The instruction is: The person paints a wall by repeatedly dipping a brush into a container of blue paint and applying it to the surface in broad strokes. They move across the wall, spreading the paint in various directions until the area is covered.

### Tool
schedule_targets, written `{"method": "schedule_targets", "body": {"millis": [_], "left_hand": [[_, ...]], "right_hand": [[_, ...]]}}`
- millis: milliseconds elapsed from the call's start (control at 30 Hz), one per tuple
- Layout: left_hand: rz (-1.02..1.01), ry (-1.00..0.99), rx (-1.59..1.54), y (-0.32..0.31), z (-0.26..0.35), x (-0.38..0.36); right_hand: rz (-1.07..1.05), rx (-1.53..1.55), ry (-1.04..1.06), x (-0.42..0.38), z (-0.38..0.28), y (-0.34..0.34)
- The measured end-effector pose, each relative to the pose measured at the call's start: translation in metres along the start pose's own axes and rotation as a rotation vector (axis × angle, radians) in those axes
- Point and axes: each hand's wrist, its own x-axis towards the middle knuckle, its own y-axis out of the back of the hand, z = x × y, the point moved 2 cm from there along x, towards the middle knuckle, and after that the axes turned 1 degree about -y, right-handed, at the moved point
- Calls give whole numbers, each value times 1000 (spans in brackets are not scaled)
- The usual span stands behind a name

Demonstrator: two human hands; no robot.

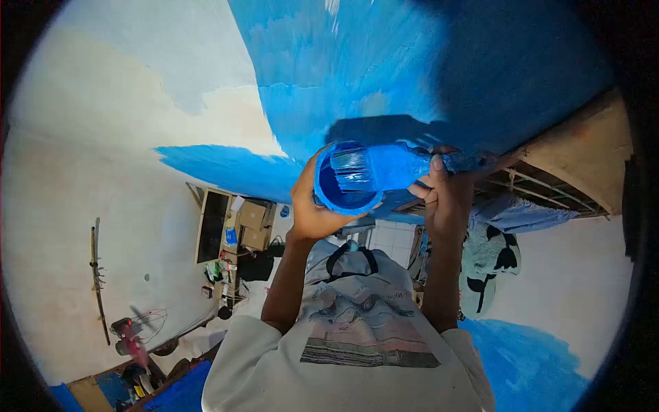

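Note:
My left hand is wrapped round a small round tub with blue paint on its rim and inside. In my right hand is a wide paintbrush, its handle pinched between thumb and fingers. The bristles, wet with blue paint, lie across the mouth of the tub. How much paint the tub holds is hard to see. Just beyond both hands rises the wall, partly coated in streaky blue, with a pale unpainted part to the left.
Left of my arms stand a shelf with cardboard boxes and a dark-screened cabinet. A blue cloth hangs at right by a slatted frame. Below it hangs a pale green garment with black patches. A rack is fixed on the left wall.

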Motion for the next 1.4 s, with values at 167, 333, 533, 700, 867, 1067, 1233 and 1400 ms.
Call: {"method": "schedule_targets", "body": {"millis": [167, 333, 533, 700, 867, 1067, 1233, 1400], "left_hand": [[-2, 38, -41, -2, -6, -4], [4, 26, -10, -1, -4, -3], [-15, 7, 48, -1, -8, -4], [-74, -129, 263, -2, 0, -2], [-43, -49, 196, -5, -3, -9], [-54, -157, 278, 2, -3, -11], [-49, -23, 167, 5, -6, -14], [-82, -45, 116, -2, -12, -18]], "right_hand": [[-64, -192, 204, -1, 4, 7], [17, -103, 80, 3, 6, 8], [-26, -197, 148, 2, 2, 9], [-145, -310, 143, -9, -11, -11], [-262, -106, 76, -15, -1, -23], [-127, 1, -137, -10, 11, -20], [-133, -89, -92, -9, -8, -11], [-418, -384, 134, -14, -5, -2]]}}
